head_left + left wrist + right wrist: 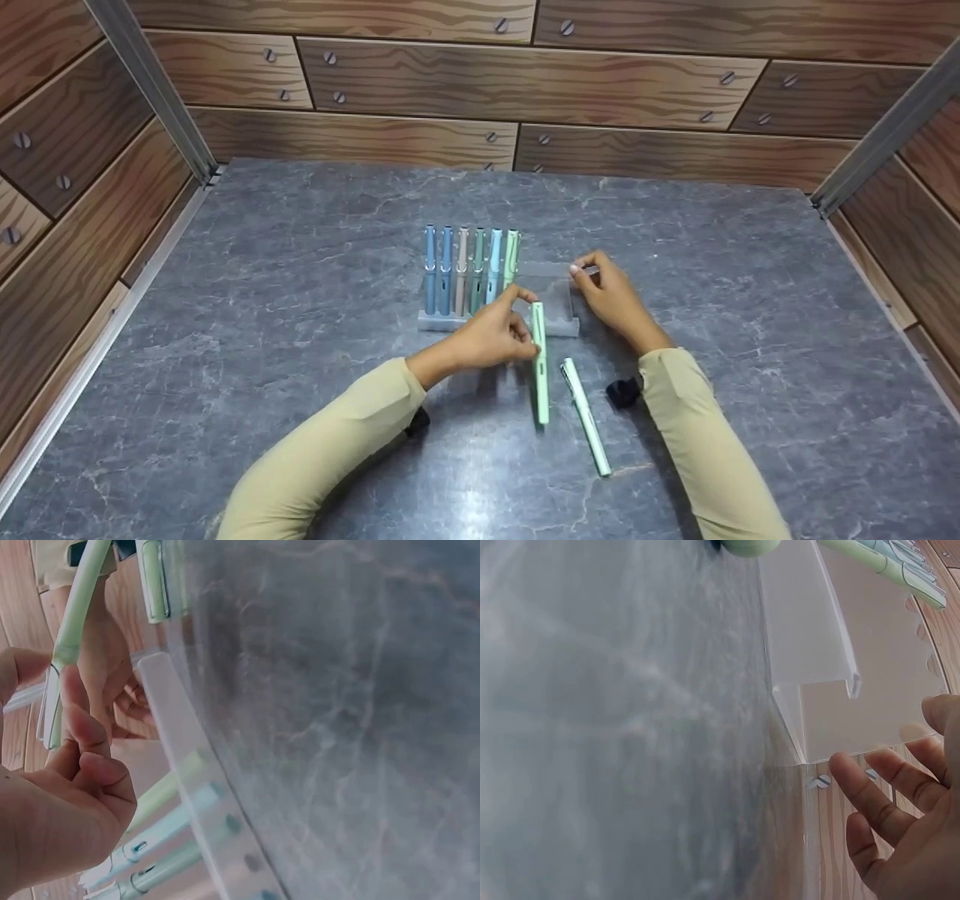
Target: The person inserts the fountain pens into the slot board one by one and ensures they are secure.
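My left hand (491,334) pinches a light green pen (541,382) between thumb and fingers. The pen stands steeply in front of the clear pen stand (551,292), its clip end toward my fingers. In the left wrist view, the same pen (81,604) shows its clip beside the fingertips. My right hand (611,296) holds the stand's upper right corner with thumb and forefinger, the other fingers (877,802) apart from the panel. Several pens (462,277) in blue, greyish pink, green and light blue lean in the stand's left part, a light green pen (512,251) rightmost.
Another pale green pen (586,420) lies on the dark marbled table (300,300), right of the held one. Wood-patterned walls (420,82) enclose the table at the back and sides. A black wrist camera (623,392) sits beneath the right sleeve.
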`<state>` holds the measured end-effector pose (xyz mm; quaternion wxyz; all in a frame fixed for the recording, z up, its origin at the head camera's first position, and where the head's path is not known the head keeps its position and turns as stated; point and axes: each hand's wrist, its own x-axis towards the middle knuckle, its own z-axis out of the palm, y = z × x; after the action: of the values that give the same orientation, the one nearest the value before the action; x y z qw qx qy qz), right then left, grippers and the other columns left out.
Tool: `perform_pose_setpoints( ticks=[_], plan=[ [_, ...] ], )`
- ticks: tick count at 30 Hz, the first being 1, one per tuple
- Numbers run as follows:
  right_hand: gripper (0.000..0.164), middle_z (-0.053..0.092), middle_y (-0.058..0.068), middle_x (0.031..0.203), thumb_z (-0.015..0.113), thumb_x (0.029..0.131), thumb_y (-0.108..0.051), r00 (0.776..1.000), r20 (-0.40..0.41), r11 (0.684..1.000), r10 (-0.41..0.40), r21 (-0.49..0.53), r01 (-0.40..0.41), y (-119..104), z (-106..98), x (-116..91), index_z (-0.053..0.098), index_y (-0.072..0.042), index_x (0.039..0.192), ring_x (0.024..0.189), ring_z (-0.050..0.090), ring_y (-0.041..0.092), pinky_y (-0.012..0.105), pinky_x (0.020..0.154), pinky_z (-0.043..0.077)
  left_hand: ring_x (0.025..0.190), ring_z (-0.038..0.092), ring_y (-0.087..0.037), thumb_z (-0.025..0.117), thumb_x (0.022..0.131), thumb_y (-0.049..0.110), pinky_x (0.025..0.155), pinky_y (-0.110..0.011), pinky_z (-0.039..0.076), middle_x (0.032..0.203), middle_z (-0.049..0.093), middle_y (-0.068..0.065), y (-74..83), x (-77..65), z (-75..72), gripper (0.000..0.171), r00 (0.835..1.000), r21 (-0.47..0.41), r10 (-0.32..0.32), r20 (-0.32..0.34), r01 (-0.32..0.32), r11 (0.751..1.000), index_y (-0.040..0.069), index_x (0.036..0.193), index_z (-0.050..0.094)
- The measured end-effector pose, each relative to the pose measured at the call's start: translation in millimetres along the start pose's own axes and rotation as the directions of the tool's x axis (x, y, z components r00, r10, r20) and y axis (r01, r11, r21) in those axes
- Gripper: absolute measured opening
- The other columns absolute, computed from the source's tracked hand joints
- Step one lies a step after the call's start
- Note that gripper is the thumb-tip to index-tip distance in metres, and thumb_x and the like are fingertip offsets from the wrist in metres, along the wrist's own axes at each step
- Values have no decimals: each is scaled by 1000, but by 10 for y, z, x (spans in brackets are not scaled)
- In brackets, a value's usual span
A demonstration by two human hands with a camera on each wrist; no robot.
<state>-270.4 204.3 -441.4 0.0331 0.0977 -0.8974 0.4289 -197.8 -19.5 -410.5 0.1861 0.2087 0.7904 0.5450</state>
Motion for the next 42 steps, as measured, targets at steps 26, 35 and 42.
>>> perform_pose_setpoints(
  ticks=[26,35,42],
  plan=[
    [23,65,21,108,51,101,-22,1000,7,1000,-4,-7,4,-1,-5,-2,53,-1,111,97,67,32,39,84,50,54,46,-8,68,77,13,51,-23,36,77,64,6,179,81,-260,64,967,309,124,-224,-50,950,19,134,40],
    [22,65,22,108,50,101,-21,1000,1,1000,-11,-14,11,-14,0,-11,53,-1,110,96,67,32,40,84,49,57,50,-9,69,77,14,49,-22,36,79,63,8,264,116,-289,63,948,392,161,-275,-43,919,20,133,40],
    [22,66,21,105,50,101,-21,1000,3,1000,-9,-16,9,-3,3,-14,53,-1,110,95,67,31,39,84,50,57,50,-9,69,78,15,47,-22,34,79,63,9,273,140,-298,63,934,449,184,-306,-29,893,21,134,40]
  ],
)
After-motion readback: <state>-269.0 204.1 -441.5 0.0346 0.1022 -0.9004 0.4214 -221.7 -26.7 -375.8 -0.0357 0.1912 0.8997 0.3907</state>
